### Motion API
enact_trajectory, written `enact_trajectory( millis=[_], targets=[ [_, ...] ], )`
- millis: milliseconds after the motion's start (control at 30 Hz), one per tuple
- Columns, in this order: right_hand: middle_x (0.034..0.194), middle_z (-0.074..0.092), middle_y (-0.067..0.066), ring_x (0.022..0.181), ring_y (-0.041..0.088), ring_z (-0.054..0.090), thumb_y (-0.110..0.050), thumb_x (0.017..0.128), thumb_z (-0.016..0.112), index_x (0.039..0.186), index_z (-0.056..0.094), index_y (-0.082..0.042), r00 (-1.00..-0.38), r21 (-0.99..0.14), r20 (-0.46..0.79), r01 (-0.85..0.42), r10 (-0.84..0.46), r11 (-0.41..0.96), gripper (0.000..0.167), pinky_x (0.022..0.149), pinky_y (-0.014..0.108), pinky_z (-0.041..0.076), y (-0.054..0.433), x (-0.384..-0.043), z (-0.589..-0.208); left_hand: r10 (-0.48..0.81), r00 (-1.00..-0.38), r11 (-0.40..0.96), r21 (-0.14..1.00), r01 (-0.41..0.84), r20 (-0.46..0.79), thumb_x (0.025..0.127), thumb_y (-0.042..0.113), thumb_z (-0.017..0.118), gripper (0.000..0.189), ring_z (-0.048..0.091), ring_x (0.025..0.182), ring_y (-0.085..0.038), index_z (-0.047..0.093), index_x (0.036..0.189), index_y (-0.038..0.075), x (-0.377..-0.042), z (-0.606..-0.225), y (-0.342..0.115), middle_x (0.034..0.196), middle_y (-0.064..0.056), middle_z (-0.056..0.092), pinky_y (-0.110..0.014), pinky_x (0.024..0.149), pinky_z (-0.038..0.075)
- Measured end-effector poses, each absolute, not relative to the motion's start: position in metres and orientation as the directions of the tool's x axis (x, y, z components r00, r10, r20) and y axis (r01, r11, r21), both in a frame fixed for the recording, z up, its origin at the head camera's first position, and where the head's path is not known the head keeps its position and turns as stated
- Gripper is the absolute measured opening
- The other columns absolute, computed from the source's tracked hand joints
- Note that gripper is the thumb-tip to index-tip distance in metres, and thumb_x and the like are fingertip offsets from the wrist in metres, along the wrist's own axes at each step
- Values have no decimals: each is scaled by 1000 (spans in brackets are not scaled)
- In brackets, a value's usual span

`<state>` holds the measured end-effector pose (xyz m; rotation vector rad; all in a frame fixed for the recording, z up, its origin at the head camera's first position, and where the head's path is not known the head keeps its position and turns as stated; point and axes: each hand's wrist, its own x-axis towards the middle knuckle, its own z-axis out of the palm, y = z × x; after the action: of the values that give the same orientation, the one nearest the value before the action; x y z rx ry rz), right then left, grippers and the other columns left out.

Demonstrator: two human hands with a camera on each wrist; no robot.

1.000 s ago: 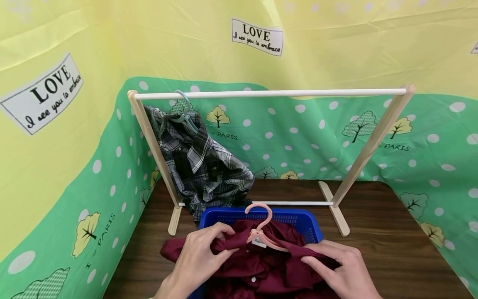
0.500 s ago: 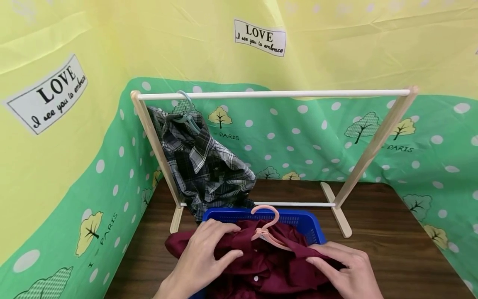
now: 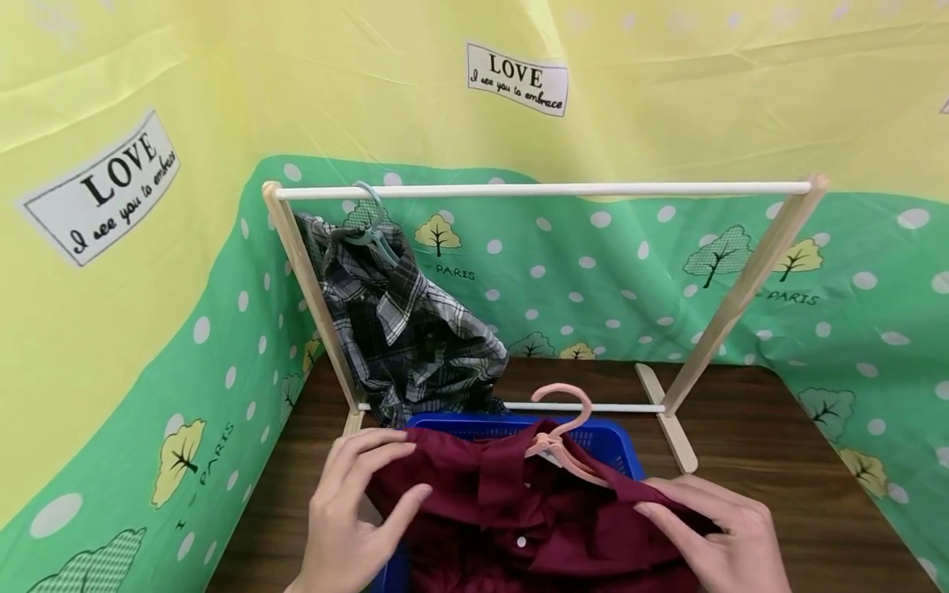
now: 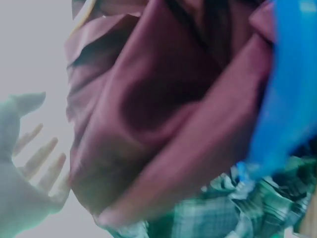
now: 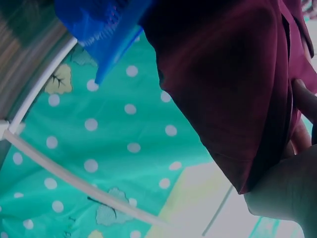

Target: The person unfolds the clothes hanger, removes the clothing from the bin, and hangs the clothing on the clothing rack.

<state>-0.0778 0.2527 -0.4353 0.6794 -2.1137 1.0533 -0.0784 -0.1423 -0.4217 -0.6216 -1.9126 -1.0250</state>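
Note:
A maroon shirt [image 3: 474, 486] with a white button hangs over the blue basket [image 3: 619, 445], and a pink hanger [image 3: 567, 461] sits inside its collar, hook pointing up. My right hand [image 3: 715, 527] pinches the shirt's right shoulder together with the hanger's arm beneath the cloth. Beside the shirt's left shoulder is my left hand [image 3: 363, 511], fingers spread and thumb apart, holding nothing. The left wrist view shows that hand [image 4: 34, 163] separate from the maroon cloth [image 4: 153, 109]. In the right wrist view, the fingers [image 5: 304, 101] press into the cloth's edge.
Behind the basket stands a wooden rack with a white rail [image 3: 549, 190]. A black-and-grey plaid shirt [image 3: 415, 329] hangs at its left end on a light blue hanger [image 3: 374, 222]. Dark wooden tabletop [image 3: 801, 494] extends to the right. Printed cloth walls [image 3: 667, 107] enclose the table.
My left hand has let go of the shirt's left shoulder and moved left, fingers opening. The right hand has shifted slightly right, and the hanger and shirt have risen and moved right.

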Motion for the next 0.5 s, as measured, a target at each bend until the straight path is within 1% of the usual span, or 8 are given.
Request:
enact_trajectory(
  millis=[67,100,200,267,333,433,500],
  targets=[
    [91,81,-5,80,-5,71,-10,82,99,101,88,-10,-642,-490,754,-689,-137,534,22,73,9,52,258,-76,-433,-64,-502,554,449,701,863,105,42,80,43,65,117,-23,78,117,1,-76,-426,-147,119,-18,73,-18,110,44],
    [90,81,-4,79,-5,70,-6,80,100,101,88,-8,-639,-493,759,-691,-128,528,24,71,10,51,260,-75,-432,-108,-503,558,471,684,858,103,39,82,42,65,117,-19,78,116,-1,-74,-429,-151,118,-19,73,-17,108,45],
    [89,80,-3,75,-4,68,1,79,99,100,87,-4,-640,-508,762,-684,-97,524,25,66,11,50,267,-72,-425,-213,-517,560,537,631,829,94,17,91,32,66,117,-12,78,114,-4,-71,-440,-161,116,-21,72,-17,104,47],
    [90,80,-3,74,-4,68,5,78,98,100,87,-2,-648,-522,758,-669,-71,530,26,65,11,49,272,-69,-419,-255,-559,563,591,578,789,87,2,92,32,66,117,-7,78,115,-2,-68,-447,-167,117,-19,73,-16,103,47],
    [91,81,-3,75,-4,69,8,77,97,100,87,0,-651,-526,757,-654,-50,544,27,66,10,50,277,-67,-412,-269,-606,575,629,523,749,80,-10,91,40,66,118,-4,78,116,1,-67,-455,-171,118,-15,73,-15,103,46],
    [94,81,-5,78,-4,71,15,75,94,99,86,3,-656,-527,754,-633,-32,567,29,66,9,52,284,-64,-403,-258,-671,608,657,446,695,78,-16,89,48,64,115,-1,78,120,5,-65,-473,-174,120,-11,73,-13,99,47],
    [94,80,-12,75,-6,70,19,75,92,99,87,0,-677,-533,736,-586,-7,610,31,63,9,51,289,-60,-396,-225,-703,626,653,426,674,78,-17,89,51,64,112,-3,77,123,5,-65,-489,-175,122,-9,73,-13,96,49]
  ],
)
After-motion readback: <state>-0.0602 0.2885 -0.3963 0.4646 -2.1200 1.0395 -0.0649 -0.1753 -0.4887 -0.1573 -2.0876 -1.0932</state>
